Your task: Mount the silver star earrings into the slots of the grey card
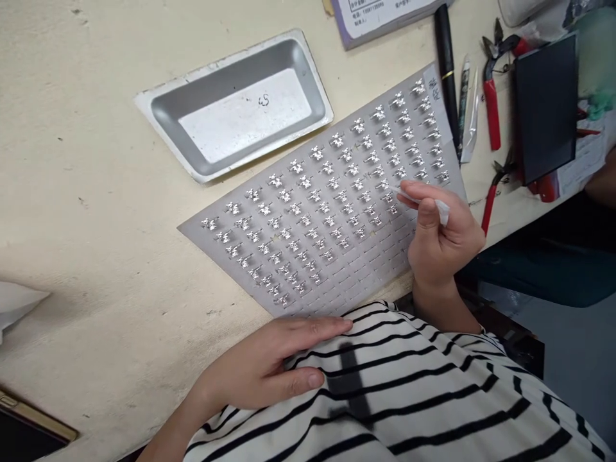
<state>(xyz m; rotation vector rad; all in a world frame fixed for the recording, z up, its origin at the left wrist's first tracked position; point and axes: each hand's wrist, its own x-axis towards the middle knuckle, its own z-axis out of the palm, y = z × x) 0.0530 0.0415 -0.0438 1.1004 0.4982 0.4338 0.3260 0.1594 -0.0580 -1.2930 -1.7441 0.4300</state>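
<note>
1. The right hand (445, 240) is raised above the lower right part of the grey card, near the right end of the rows. Its thumb and first fingers (418, 194) are pressed together and pinch a thin pale pointed stick (403, 191). A white strip (441, 212) sticks out behind the grip. It is maybe paper or tape, because the view here is poor.

2. The left hand (269, 362) lies flat at the lower middle of the frame, on the striped shirt (385, 398) and just below the card. Its fingers are almost together and not spread, and they pinch nothing.

3. The grey card (380, 269) lies tilted across the centre of the frame on the cream table (86, 192). It carries many small silver pieces (317, 192) in slanted rows, and its lower right part shows only bare slits.

4. At the upper middle sits a metal tray (212, 67) with a grey inside, well apart from the card.

5. Along the upper right edge there are a black pen (446, 70), a booklet (380, 19), a dark flat panel (545, 109) and two red-handled pliers (491, 109) (489, 205) — all of them beyond the hands.
</note>
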